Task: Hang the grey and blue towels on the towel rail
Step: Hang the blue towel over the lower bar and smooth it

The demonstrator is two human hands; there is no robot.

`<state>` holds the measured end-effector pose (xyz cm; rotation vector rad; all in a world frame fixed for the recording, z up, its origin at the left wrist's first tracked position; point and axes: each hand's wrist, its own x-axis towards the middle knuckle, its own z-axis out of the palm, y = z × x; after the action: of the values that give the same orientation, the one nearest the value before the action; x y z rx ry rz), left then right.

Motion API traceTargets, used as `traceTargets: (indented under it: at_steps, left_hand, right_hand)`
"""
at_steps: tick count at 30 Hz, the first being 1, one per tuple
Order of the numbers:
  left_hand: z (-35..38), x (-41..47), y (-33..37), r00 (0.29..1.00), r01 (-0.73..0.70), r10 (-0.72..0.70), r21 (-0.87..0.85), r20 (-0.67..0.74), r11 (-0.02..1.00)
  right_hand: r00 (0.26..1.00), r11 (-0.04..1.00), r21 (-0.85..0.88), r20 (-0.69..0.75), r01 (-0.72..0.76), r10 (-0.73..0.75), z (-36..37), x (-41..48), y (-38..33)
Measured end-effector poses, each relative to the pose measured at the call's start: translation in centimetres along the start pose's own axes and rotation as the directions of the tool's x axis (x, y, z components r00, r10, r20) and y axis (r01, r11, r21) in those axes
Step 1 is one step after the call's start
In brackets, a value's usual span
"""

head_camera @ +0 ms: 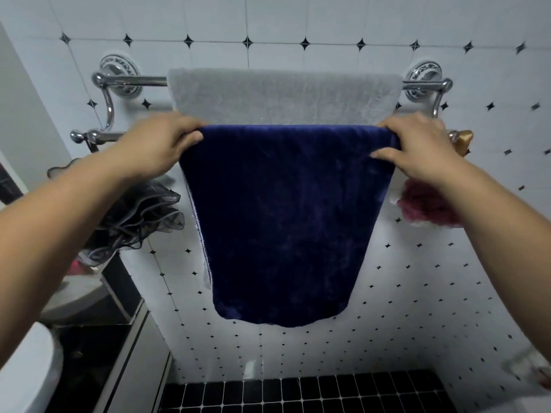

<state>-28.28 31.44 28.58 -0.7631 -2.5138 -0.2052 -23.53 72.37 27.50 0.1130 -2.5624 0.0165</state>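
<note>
A chrome two-bar towel rail [131, 81] is fixed to the tiled wall. The grey towel [283, 95] is draped over its upper back bar. The dark blue towel [277, 222] hangs over the lower front bar, which it hides. My left hand [158, 143] pinches the blue towel's top left corner. My right hand [420, 144] pinches its top right corner. Both hands sit at the fold line on the bar.
A black mesh bath sponge [134, 216] hangs at the left under the rail. A dark red sponge [423, 204] and a gold piece [463, 141] hang at the right. A white toilet [26, 368] stands at lower left. Black floor tiles [298, 394] lie below.
</note>
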Motion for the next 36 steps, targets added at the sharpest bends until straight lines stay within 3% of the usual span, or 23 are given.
traceTargets:
  at_steps: [2,4,5,6,7,9,10,12,14,17,22,31,34,36]
  left_hand:
    - [1.1,-1.6,0.7,0.961,0.003,0.007,0.038,-0.275,0.999]
    - [3.4,-5.2,2.9,0.833,0.031,-0.125,-0.18,-0.539,0.983]
    - [5.1,-7.3,4.3,0.776,0.041,-0.234,-0.323,-0.586,0.945]
    - [7.2,-9.3,5.5,0.756,0.085,-0.354,-0.454,-0.551,0.887]
    - [9.5,-10.8,6.4,0.762,0.186,-0.484,-0.57,-0.431,0.8]
    - [13.0,-11.9,7.0,0.737,0.473,-0.672,-0.655,-0.073,0.59]
    - [14.0,-11.6,6.6,0.695,0.582,-0.715,-0.643,0.075,0.498]
    - [15.0,-10.3,5.3,0.654,0.627,-0.725,-0.692,0.216,0.359]
    - [15.2,-9.0,4.0,0.672,0.572,-0.701,-0.769,0.24,0.285]
    - [16.3,-8.4,2.0,0.725,0.53,-0.657,-0.775,0.206,0.343]
    - [17.0,-8.6,0.2,0.748,0.551,-0.626,-0.733,0.221,0.4]
    - [17.1,-8.2,0.7,0.694,0.554,-0.679,-0.78,0.238,0.292]
    - [16.9,-8.0,0.8,0.685,0.564,-0.686,-0.775,0.247,0.284]
    - [16.8,-8.0,0.9,0.685,0.571,-0.695,-0.754,0.219,0.325]
  right_hand:
    - [0.975,0.999,0.031,-0.217,-0.034,0.04,1.2,-2.1,-0.5]
    - [0.859,0.969,0.242,-0.483,-0.059,0.173,3.7,-6.1,-1.3]
    - [0.819,0.918,0.39,-0.505,-0.067,0.274,5.5,-8.2,-1.7]
    - [0.822,0.831,0.544,-0.416,-0.117,0.388,7.6,-10.1,-2.1]
    - [0.845,0.718,0.659,-0.234,-0.227,0.482,9.6,-11.3,-2.5]
    - [0.843,0.536,0.707,0.159,-0.461,0.514,12.7,-12.1,-2.7]
    - [0.825,0.45,0.731,0.278,-0.514,0.492,13.5,-11.8,-2.6]
    - [0.816,0.295,0.793,0.39,-0.533,0.427,14.1,-10.6,-1.8]
    - [0.837,0.29,0.801,0.421,-0.524,0.35,14.4,-9.9,-0.8]
    - [0.856,0.337,0.789,0.443,-0.513,0.266,14.9,-10.5,-0.2]
    - [0.868,0.259,0.83,0.46,-0.495,0.186,14.6,-10.7,-0.1]
    - [0.944,-0.099,0.982,0.183,-0.161,0.273,11.5,-6.9,-0.5]
    - [0.95,-0.349,0.929,0.215,-0.127,0.228,10.2,-5.8,0.0]
    - [0.935,-0.374,0.91,0.275,-0.177,0.225,9.9,-5.6,0.4]
